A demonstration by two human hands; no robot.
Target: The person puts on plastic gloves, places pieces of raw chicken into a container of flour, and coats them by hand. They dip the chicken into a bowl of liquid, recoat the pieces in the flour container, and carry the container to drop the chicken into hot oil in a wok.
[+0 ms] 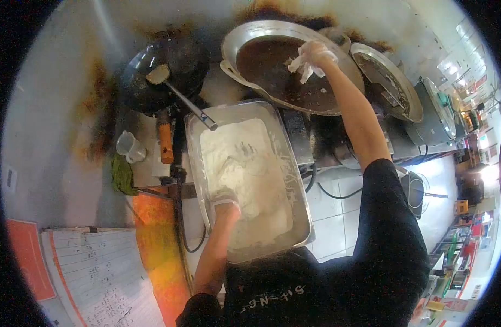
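Note:
A rectangular metal tray (298,204) with white powder (245,158) in it lies in front of my body. My left hand (226,201) is down in the powder at the tray's left side, its fingers hidden. Over a large round metal pan (237,82) of dark brown liquid (267,62), my right hand (316,56) is raised in a thin clear glove. White, ragged material hangs at its fingers; whether this is loose glove or something held is unclear.
A black wok (136,82) at the back left holds a metal ladle (179,95). Beside it are a clear jug (132,147) and a green cloth (121,174). Another round pan (389,71) stands right of the large one. Handwritten paper (98,272) hangs lower left.

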